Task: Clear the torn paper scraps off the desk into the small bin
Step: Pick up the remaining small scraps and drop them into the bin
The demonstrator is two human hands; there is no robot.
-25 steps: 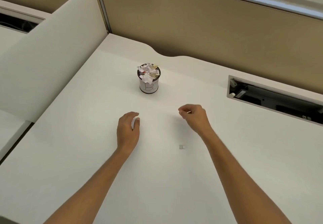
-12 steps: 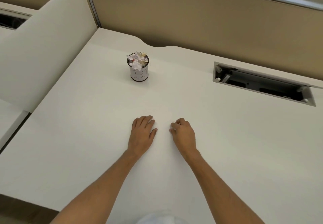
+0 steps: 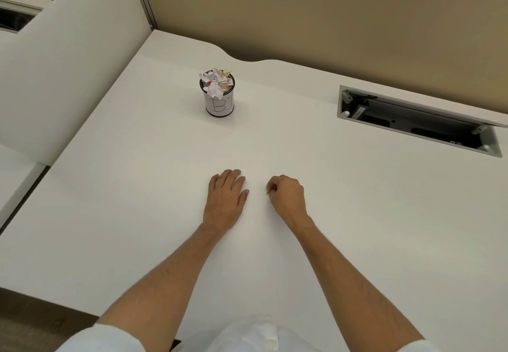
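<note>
A small white bin point(image 3: 220, 105) with "BI" handwritten on it stands on the white desk point(image 3: 123, 214), towards the back. Crumpled paper scraps point(image 3: 215, 82) fill it above the rim. My left hand point(image 3: 225, 200) lies flat, palm down, on the desk well in front of the bin, fingers stretched forward. Just to its right, my right hand point(image 3: 287, 197) rests on the desk with its fingers curled in; no scrap shows in it. I see no loose scrap on the desk surface.
An open cable hatch point(image 3: 412, 123) is sunk into the desk at the back right. A cream side partition point(image 3: 68, 63) rises along the left edge and a tan wall panel point(image 3: 302, 16) along the back. The desk's front edge is near my body.
Both hands drew back towards me and closer together. The left hand flattened on the desk. The small scrap that lay near the right forearm is no longer visible. The view shifted.
</note>
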